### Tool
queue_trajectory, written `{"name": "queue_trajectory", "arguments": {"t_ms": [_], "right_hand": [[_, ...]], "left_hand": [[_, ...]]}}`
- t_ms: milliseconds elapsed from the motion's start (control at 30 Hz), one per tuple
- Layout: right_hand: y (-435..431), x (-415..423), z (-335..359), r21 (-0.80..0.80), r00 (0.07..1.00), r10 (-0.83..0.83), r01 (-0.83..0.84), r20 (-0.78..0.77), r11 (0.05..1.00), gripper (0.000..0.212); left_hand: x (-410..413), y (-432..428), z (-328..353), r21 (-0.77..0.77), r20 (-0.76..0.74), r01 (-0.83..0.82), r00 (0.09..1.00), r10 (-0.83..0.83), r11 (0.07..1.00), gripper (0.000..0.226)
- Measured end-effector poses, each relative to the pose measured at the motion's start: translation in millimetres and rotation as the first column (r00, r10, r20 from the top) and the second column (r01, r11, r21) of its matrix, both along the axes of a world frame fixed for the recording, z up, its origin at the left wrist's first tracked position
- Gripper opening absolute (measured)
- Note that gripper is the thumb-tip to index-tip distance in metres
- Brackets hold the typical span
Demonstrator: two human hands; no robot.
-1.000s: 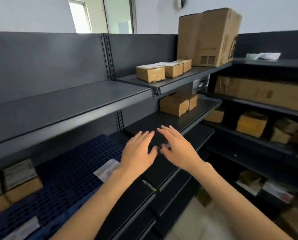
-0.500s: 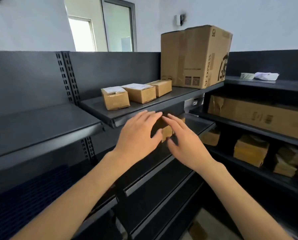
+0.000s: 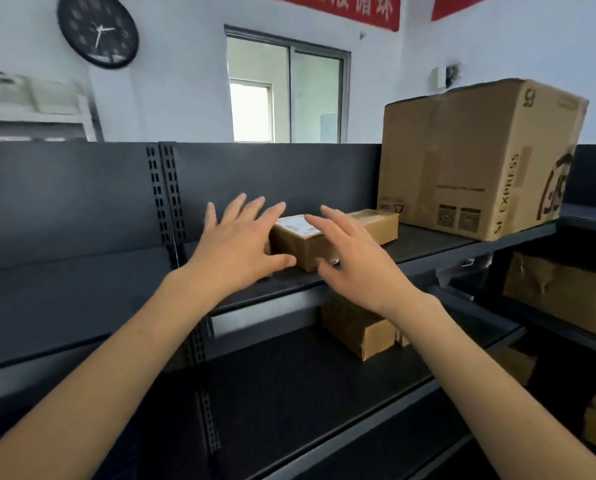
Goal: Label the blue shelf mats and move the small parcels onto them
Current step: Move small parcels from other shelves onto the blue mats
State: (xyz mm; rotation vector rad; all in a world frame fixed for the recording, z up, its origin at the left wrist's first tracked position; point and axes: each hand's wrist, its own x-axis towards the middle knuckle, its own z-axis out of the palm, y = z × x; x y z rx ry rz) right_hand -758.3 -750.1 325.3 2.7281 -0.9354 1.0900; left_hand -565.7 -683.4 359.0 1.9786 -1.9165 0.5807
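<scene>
Small cardboard parcels stand in a row on the dark top shelf [image 3: 428,249]. The one between my hands, a small parcel [image 3: 301,245], has a white label on top. A second small parcel [image 3: 376,225] lies behind it to the right. My left hand [image 3: 237,244] is open with fingers spread at the parcel's left side and hides whatever is behind it. My right hand [image 3: 355,261] is open just over the parcel's right front corner. Neither hand grips it. No blue mat is in view.
A large SF Express carton [image 3: 476,161] stands at the right end of the top shelf. Another brown parcel [image 3: 358,329] sits on the shelf below. More boxes fill the right-hand rack [image 3: 559,289]. A slotted upright [image 3: 166,202] divides the shelf bays.
The view has lifted away from the blue mat and up to the top shelf. Both hands have risen from the lower shelves to either side of the labelled parcel.
</scene>
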Motion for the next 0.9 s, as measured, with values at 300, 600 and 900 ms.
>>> {"name": "queue_trajectory", "arguments": {"t_ms": [300, 600, 900], "right_hand": [[-48, 22, -1, -0.040, 0.988, 0.026, -0.032, -0.152, 0.999, 0.073], [-62, 33, -13, -0.015, 0.990, 0.137, -0.137, 0.020, 0.990, 0.054], [-57, 31, -16, -0.068, 0.989, 0.129, -0.125, 0.069, 0.990, 0.048]], "left_hand": [[-1, -6, -8, 0.194, -0.068, -0.267, 0.956, 0.284, 0.944, 0.095], [-20, -8, -13, 0.118, -0.102, -0.337, 0.932, 0.349, 0.934, 0.084], [-40, -4, -15, 0.018, -0.129, -0.401, 0.907, 0.400, 0.916, 0.080]]}}
